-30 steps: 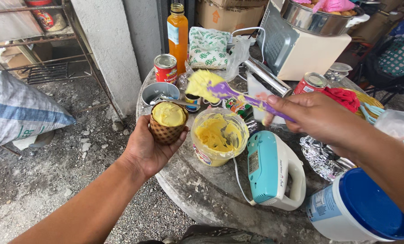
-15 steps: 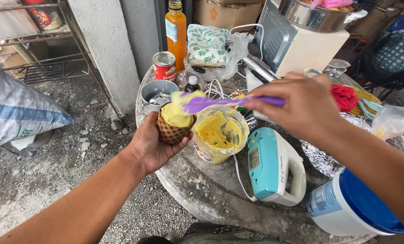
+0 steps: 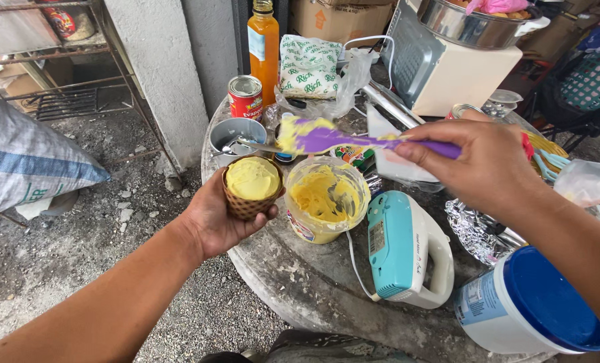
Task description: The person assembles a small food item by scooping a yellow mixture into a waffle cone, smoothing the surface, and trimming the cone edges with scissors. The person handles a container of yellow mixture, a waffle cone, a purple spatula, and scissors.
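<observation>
My left hand [image 3: 216, 218] holds a brown paper baking cup [image 3: 249, 188] filled with yellow batter, just off the left edge of the round stone table [image 3: 313, 289]. My right hand [image 3: 488, 165] grips the handle of a purple spatula [image 3: 333, 139] smeared with batter, its blade held level above and behind the cup. Right beside the cup stands a clear plastic tub [image 3: 327, 198] coated with yellow batter.
A teal and white hand mixer [image 3: 407, 249] lies on the table, a white bucket with a blue lid [image 3: 528, 309] at the right. Behind are a metal cup [image 3: 236, 134], a red can [image 3: 245, 96], an orange bottle [image 3: 264, 40], a bag [image 3: 309, 66], and an oven [image 3: 448, 64]. Gravel ground lies left.
The spatula has lifted off the cup and moved up and right. My left hand has kept the filled cup in about the same place.
</observation>
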